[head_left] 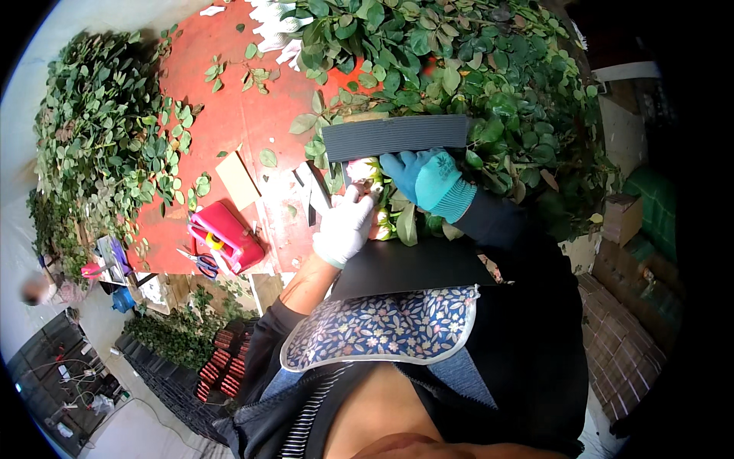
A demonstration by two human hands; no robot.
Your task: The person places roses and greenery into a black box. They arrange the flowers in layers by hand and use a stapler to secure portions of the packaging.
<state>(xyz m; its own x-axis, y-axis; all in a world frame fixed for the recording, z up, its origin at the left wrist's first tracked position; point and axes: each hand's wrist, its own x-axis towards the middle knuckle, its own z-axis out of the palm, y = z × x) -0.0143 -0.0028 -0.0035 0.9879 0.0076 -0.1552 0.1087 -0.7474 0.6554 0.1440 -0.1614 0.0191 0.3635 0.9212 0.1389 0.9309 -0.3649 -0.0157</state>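
Note:
Pale pink and cream roses with green leaves lie between a dark grey corrugated cardboard strip and a flat black sheet near my body. My left hand, in a white glove, pinches at a rose head. My right hand, in a teal glove with a blue palm, has its fingers bent down onto the rose bundle just below the strip; what they hold is hidden. Beside my left hand lie a black-and-white strip, a tan card, a pink tape dispenser and scissors.
Leafy stems are heaped at left and far right on the red table, with white gloves between. A blurred person is at the far left. Dark stacked crates stand below; cardboard is at right.

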